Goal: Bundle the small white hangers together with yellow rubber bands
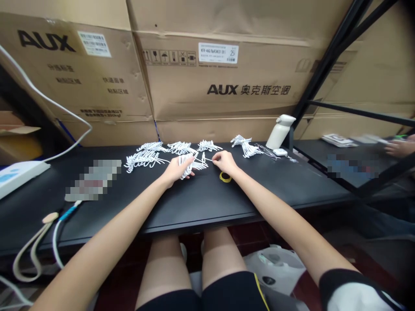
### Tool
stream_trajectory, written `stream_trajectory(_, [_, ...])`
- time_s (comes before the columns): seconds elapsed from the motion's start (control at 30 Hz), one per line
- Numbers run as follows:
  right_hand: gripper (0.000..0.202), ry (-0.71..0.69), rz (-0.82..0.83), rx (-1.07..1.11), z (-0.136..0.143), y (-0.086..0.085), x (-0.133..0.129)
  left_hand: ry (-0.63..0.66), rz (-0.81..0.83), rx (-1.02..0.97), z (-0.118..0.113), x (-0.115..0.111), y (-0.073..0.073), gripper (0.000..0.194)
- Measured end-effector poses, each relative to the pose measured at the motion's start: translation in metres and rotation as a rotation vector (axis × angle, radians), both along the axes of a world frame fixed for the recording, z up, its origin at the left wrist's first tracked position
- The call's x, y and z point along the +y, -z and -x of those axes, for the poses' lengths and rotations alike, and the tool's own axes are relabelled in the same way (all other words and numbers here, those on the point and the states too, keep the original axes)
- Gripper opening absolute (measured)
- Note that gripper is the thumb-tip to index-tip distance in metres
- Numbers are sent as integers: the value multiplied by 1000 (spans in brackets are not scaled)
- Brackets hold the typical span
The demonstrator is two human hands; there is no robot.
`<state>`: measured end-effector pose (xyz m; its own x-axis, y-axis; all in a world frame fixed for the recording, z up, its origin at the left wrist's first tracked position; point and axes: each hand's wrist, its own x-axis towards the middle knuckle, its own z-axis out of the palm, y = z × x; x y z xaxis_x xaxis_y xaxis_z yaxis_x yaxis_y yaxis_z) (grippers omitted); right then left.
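Note:
My left hand (177, 169) is wrapped round a bundle of thin white hook-like pieces (186, 167), its thumb over them. To its right, my right hand (224, 161) pinches the end of a slim white piece between thumb and fingers. Just below my right hand, a coil of yellow bands (225, 177) lies on the black table. Behind my hands are several more white bundles, among them one at the left (144, 160), one in the middle (209, 145) and one at the right (246, 146).
Large cardboard boxes (214, 99) stand behind the black table (194, 207). A cream bottle (279, 133) and a small white case (280, 152) are at the right. A phone (94, 179), cables and a power strip (19, 176) lie left. Another person's hand (400, 147) is far right.

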<state>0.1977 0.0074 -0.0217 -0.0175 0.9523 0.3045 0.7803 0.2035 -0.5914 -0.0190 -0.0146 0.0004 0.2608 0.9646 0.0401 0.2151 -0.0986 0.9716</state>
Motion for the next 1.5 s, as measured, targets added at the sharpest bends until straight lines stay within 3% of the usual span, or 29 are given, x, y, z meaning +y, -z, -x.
stream_trajectory(0.17, [18,98,63,-59,-12,-11,-3,-15,7,9,0,1,1,32])
stream_trajectory(0.4, [20,88,69,-21,-21,-17,-6,-6,-3,6,1,2,2,34])
stream_trajectory(0.6, [10,-114,-34,248,-5,-19,-8,-12,0,4,0,1,2,35])
stream_trajectory(0.8, [12,-353,-16,202,0,-24,-17,18,0,-6,0,2,2,34])
stream_trajectory(1.17, [16,-517,59,131,6,-30,-30,55,66,-49,-1,-2,1,37])
stream_trajectory(1.5, [24,-578,234,439,7,-29,-24,4,-9,-29,1,-2,-3,34])
